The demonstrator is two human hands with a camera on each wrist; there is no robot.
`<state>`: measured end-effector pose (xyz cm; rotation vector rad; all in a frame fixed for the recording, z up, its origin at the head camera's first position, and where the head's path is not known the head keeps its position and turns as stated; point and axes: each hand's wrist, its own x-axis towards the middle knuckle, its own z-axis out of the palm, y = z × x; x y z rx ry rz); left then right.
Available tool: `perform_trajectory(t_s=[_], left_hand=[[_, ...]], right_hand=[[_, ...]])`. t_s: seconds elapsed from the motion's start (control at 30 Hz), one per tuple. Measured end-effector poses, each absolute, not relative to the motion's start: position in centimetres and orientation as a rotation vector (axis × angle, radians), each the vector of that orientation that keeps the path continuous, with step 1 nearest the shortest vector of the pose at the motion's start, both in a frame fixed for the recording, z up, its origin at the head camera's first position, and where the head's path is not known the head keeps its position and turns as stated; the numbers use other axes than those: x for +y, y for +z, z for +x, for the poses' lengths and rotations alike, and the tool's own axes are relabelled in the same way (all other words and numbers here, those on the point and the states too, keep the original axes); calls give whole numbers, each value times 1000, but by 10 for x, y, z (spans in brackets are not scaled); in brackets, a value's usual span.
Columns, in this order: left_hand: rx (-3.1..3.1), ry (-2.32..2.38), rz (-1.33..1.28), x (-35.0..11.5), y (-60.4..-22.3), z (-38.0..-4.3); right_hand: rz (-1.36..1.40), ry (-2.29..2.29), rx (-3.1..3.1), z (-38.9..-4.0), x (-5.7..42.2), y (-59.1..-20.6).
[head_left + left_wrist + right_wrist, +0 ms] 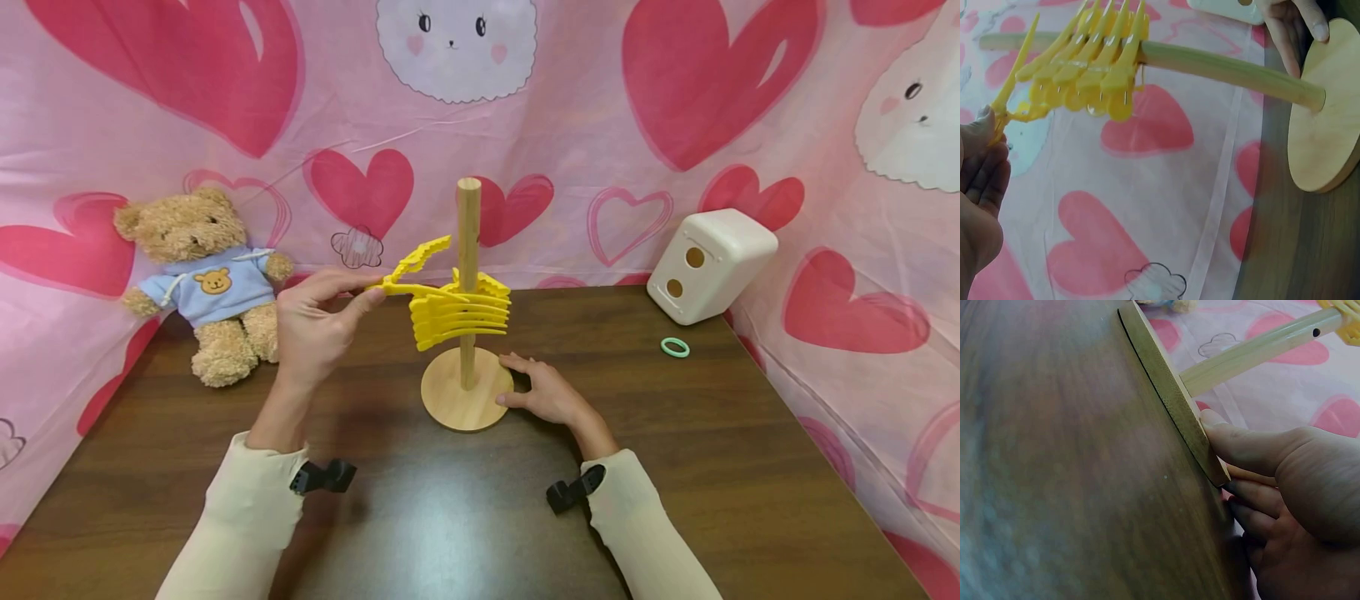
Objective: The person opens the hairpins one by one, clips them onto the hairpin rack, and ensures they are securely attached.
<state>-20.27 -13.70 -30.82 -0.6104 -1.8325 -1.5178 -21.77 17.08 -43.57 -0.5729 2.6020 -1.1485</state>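
Observation:
A wooden stand [468, 250] with a round base [450, 400] and upright post stands on the table. Several yellow hair clips [461, 321] are clamped across the post in a close row. Left of the post, my left hand [318, 321] pinches the end of another yellow hair clip [1016, 69] between thumb and fingers. Its two arms are spread apart, reaching toward the post; whether it touches the post, I cannot tell. My right hand [547, 392] grips the right rim of the base, with the thumb [1241, 447] on its top face and the fingers at its edge.
A teddy bear [213, 283] in a blue sweater sits at the back left. At the back right, a white box [712, 267] with two round holes leans near the cloth. A mint-green ring [675, 347] lies before it. Heart-printed cloth [585, 125] hangs behind the table.

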Motion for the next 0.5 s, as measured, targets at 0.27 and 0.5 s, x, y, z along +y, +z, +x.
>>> perform_trajectory(t_s=[0.27, 0.5], left_hand=[[-1786, -1586, -700, -125, -312, -208], [-1806, -1558, -698, -116, -310, -209]], right_hand=[[-586, -1154, 2600, -217, 171, -435], [-586, -1164, 2602, -217, 171, -436]])
